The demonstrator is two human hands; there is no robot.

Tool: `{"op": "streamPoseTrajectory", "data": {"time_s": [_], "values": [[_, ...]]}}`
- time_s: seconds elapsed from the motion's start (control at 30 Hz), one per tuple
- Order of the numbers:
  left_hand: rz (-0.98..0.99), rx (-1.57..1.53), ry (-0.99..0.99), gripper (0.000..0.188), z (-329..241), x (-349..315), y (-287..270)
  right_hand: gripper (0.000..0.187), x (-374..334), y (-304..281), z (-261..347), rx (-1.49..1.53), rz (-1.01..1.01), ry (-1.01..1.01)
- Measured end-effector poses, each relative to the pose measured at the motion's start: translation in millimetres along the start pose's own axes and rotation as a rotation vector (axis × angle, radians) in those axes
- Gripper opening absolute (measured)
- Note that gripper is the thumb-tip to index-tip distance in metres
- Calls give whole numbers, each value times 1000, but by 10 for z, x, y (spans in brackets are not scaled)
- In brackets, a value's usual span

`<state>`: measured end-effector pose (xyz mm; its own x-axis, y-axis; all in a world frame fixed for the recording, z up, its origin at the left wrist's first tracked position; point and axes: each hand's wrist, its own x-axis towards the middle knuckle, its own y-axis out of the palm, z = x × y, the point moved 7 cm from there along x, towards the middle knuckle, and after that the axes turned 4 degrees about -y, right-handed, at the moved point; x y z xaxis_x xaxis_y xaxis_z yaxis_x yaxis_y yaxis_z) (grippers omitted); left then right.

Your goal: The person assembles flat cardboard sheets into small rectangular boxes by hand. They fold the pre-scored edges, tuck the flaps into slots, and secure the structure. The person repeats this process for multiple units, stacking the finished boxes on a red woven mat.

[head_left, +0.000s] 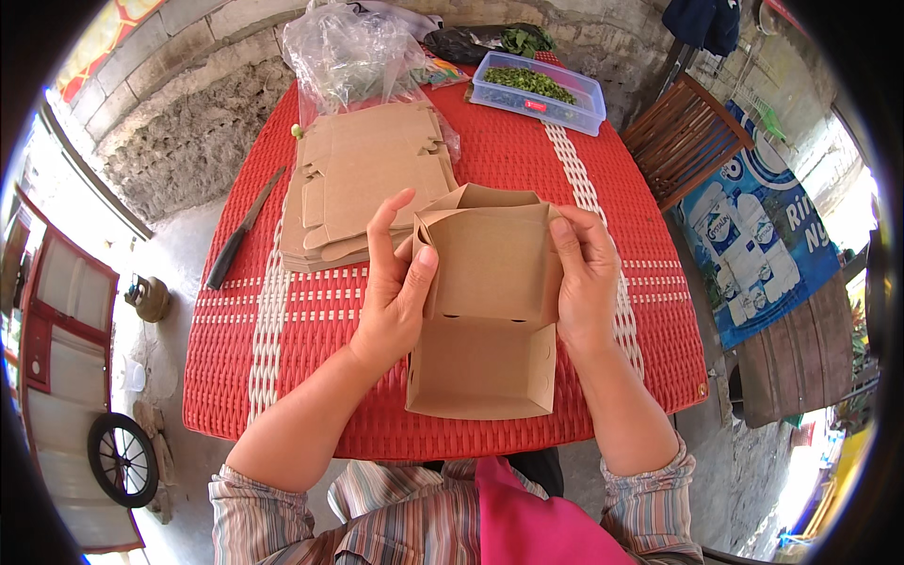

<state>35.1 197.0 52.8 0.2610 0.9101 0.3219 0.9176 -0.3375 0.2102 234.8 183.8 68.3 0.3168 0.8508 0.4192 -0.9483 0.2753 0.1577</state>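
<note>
Between my hands is a brown cardboard box (485, 367), partly folded, its lid and base walls raised and its inside toward me. My left hand (394, 282) grips the box's left side, thumb in front and index finger pointing up. On the opposite side my right hand (586, 273) pinches the upper right corner between thumb and fingers. Just beyond the box lies a stack of flat cardboard blanks (372, 174) with cut tabs and slots. A knife (243, 231) with a black handle rests left of the stack.
The table (311, 377) has a red and white woven top. Clear plastic bags (348, 56) lie at its far end, beside a clear plastic tub (537, 89) of chopped greens. A wooden chair (686, 141) stands at the far right; a wheel (122, 460) is at left.
</note>
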Motion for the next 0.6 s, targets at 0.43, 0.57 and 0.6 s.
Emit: {"op": "streamPoseTrajectory", "data": {"time_s": [0.43, 0.57, 0.6], "values": [[71, -275, -127, 21, -74, 94, -49, 14, 7, 10, 78, 12, -4, -49], [136, -483, -126, 20, -73, 114, -64, 16, -7, 28, 134, -68, 17, -69], [117, -466, -139, 21, -73, 107, -69, 16, -11, 33, 139, -72, 17, -79]]}}
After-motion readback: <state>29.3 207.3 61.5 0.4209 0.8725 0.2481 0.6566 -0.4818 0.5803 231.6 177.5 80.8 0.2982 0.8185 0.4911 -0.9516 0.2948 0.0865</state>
